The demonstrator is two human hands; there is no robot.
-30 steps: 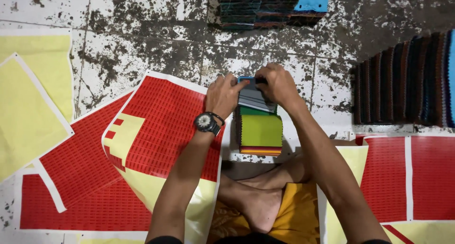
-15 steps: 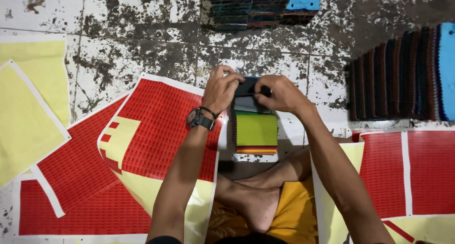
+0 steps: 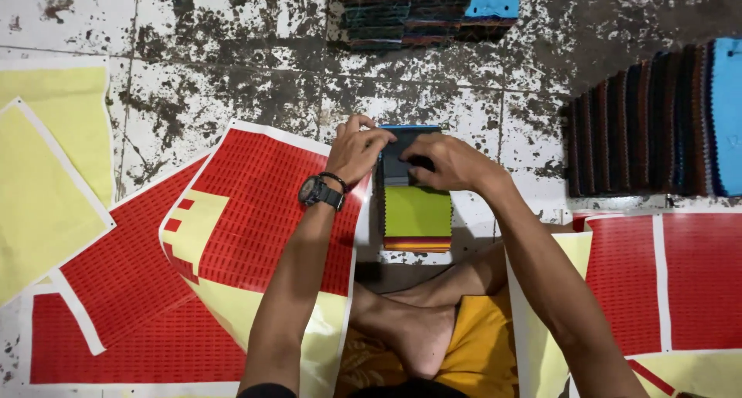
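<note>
A small stack of fabric swatches (image 3: 417, 216) lies on the floor in front of me, a lime-green swatch on top with orange and red edges showing below it. At its far end sits a dark grey swatch (image 3: 398, 170) with a blue edge. My left hand (image 3: 357, 149), a black watch on its wrist, grips the left side of that dark swatch. My right hand (image 3: 452, 162) presses down on its right side, fingers curled over it. My crossed legs and yellow shorts (image 3: 479, 344) sit just below the stack.
Red-and-yellow printed sheets (image 3: 255, 220) lie at my left and another (image 3: 657, 282) at my right; plain yellow sheets (image 3: 46, 174) at far left. A fanned row of dark swatches (image 3: 657, 120) lies at right, another pile (image 3: 417, 11) at the top. The floor is stained tile.
Both hands have shifted slightly toward me and lower onto the dark swatch, pressing it flatter on the far end of the stack. The green swatch stays in place.
</note>
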